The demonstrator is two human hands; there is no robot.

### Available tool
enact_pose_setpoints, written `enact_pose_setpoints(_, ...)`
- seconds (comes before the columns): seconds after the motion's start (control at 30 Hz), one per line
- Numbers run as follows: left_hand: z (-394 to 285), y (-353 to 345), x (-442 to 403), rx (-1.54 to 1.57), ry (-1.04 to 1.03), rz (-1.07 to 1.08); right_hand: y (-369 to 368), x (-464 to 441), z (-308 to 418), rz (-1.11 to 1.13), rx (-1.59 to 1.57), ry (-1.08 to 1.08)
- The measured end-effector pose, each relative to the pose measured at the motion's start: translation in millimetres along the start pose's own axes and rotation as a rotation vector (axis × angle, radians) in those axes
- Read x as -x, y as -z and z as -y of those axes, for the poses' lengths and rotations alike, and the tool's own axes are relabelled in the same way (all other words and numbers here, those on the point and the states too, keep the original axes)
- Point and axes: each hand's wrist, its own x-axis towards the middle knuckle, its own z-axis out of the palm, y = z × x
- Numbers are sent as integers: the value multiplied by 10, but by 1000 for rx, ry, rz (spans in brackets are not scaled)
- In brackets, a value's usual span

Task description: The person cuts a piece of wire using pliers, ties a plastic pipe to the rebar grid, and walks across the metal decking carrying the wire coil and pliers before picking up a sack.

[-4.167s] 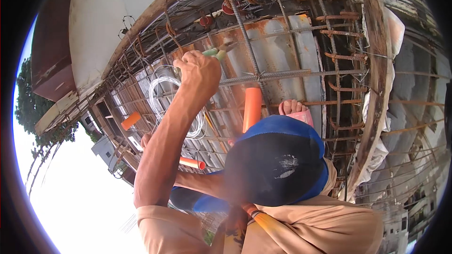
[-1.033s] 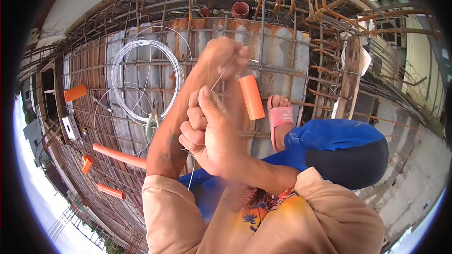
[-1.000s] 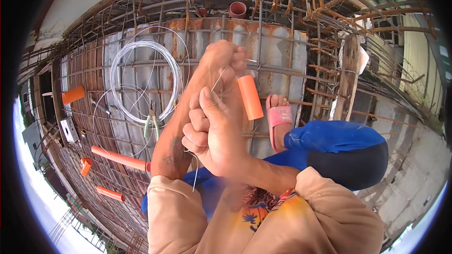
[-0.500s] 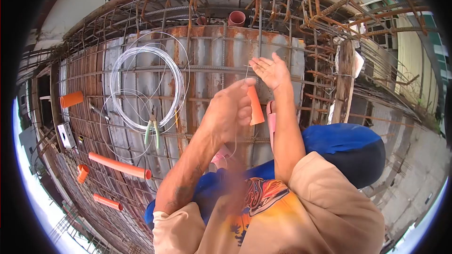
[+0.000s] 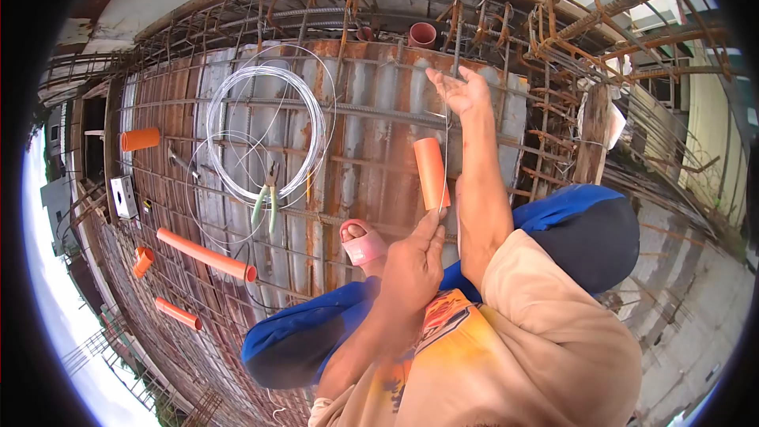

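Note:
My left hand (image 5: 421, 259) is low in front of my chest, its fingers pinched on a thin metal wire (image 5: 446, 158). The wire runs up from those fingertips to my right hand (image 5: 466, 93), which is raised with the palm showing and the fingers stretched apart. Whether the wire is looped behind that hand I cannot make out. Just left of the wire, a short orange pipe piece (image 5: 430, 170) lies on the rebar grid. Further left is a coil of shiny wire (image 5: 318, 136), with green-handled pliers (image 5: 273, 204) at its lower edge.
Rusty corrugated sheets (image 5: 371, 71) lie under the crossed rebar. A long orange pipe (image 5: 205, 253) and several shorter pieces are at left, near a small white box (image 5: 123, 197). Upright rebar cages (image 5: 553, 111) stand at right. A pink sandal (image 5: 364, 248) is on my foot.
My left hand has moved down toward my chest, drawing the wire out into a longer straight length. My right hand stays raised and spread. The view has shifted slightly.

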Motion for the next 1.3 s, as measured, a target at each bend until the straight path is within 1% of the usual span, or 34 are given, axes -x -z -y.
enact_pose_setpoints(0.1,-243,108,81,-66,34,214,-46,65,10,8,-5,19)
enact_pose_setpoints(0.13,-221,135,117,-62,33,239,-87,135,-32,-47,34,21)
enact_pose_setpoints(0.23,-69,275,220,201,-80,168,-73,403,-211,-138,671,196)
enact_pose_setpoints(0.27,-63,357,261,194,7,202,-119,573,-274,-223,873,243)
enact_pose_setpoints(0.37,-119,502,307,258,99,241,191,494,-176,-295,1476,431)
enact_pose_setpoints(0.4,-149,547,313,297,107,200,179,514,-177,-334,1880,419)
enact_pose_setpoints(0.43,-185,569,302,342,114,157,230,577,-149,-135,2277,552)
enact_pose_setpoints(0.47,-195,590,288,387,124,111,349,668,-115,110,2661,672)
enact_pose_setpoints(0.5,-171,621,279,390,98,84,459,777,-95,417,3016,775)
enact_pose_setpoints(0.53,-142,664,265,384,78,54,407,950,-102,667,3124,491)
enact_pose_setpoints(0.57,-122,702,250,376,57,18,365,1153,-116,890,3205,365)
enact_pose_setpoints(0.6,-119,742,245,436,97,4,368,1321,-171,1125,3259,229)
enact_pose_setpoints(0.7,-57,811,260,472,123,-13,576,1572,-315,1332,3181,16)
enact_pose_setpoints(0.73,-66,823,263,485,137,-19,617,1562,-379,1239,3137,105)
enact_pose_setpoints(0.83,26,797,271,451,75,-20,647,1476,-586,1330,3127,107)
enact_pose_setpoints(0.93,45,825,294,499,134,-7,908,1320,-560,1625,3126,445)
enact_pose_setpoints(1.03,-1,843,287,522,149,-8,962,1209,-614,1651,3079,436)
enact_pose_setpoints(1.07,2,839,280,516,139,-13,918,1189,-592,1554,3047,279)
enact_pose_setpoints(1.13,29,844,286,498,136,-27,516,1309,-747,1369,2935,-21)
enact_pose_setpoints(1.23,15,825,278,477,114,-29,215,1121,-651,1443,2548,220)
enact_pose_setpoints(1.27,0,807,274,497,116,-38,84,1116,-631,1321,2552,90)
enact_pose_setpoints(1.3,-9,801,273,514,117,-50,-16,1111,-596,1267,2553,51)
